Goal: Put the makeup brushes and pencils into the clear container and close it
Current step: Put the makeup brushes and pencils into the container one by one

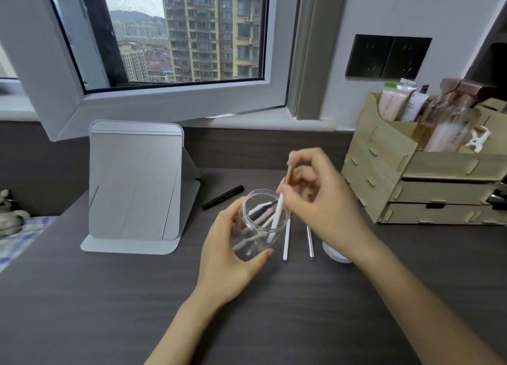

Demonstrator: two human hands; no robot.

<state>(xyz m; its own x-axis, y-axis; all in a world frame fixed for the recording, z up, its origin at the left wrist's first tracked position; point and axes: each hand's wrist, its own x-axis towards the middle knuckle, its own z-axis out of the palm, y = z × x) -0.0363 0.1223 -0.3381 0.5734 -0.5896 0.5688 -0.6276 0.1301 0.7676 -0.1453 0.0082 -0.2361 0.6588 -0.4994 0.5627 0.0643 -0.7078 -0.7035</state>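
My left hand [227,257] grips a clear round container [259,224], tilted with its open mouth toward the window. Several white-handled brushes lie inside it. My right hand [315,197] pinches a white makeup brush [277,213] with a rose-gold ferrule, its lower end inside the container's mouth. On the dark desk just right of the container lie a white brush [286,241] and a silver pencil [310,242]. A black pencil [222,197] lies further back to the left. The container's pale lid [333,253] sits partly hidden under my right forearm.
A grey folding mirror [137,183] stands to the left on the desk [109,309]. A wooden drawer organiser [428,178] filled with cosmetics stands at the right. An open window frame [170,101] hangs over the desk's back. A small figurine [9,211] sits at the far left.
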